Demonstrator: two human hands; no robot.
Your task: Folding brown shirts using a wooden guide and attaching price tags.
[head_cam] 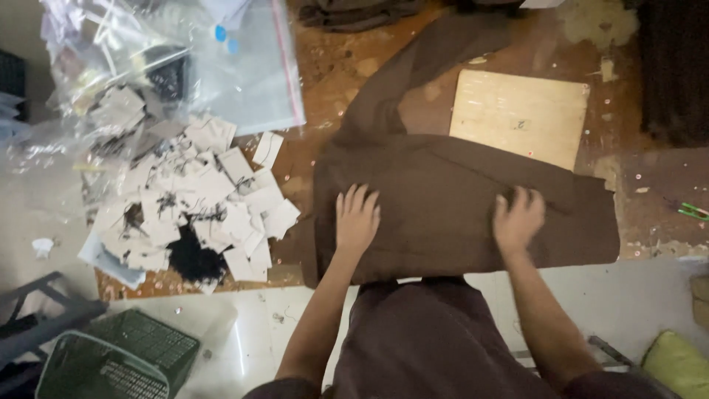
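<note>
A folded brown garment [443, 199] lies flat on a worn wooden table [332, 66]. My left hand [357, 217] rests flat on its near left part, fingers spread and palm down. On the near right part sits my right hand [518, 219], its fingers curled and pressing into the cloth; whether it pinches a fold I cannot tell. More brown cloth hangs over the table's front edge toward my lap. A pale wooden board [519, 114] lies just beyond the garment at the right.
A heap of small white paper tags [199, 207] covers the table's left side, with clear plastic bags [170, 66] behind it. A green plastic basket [118, 358] stands at lower left. Small green snips [694, 212] lie at the far right edge.
</note>
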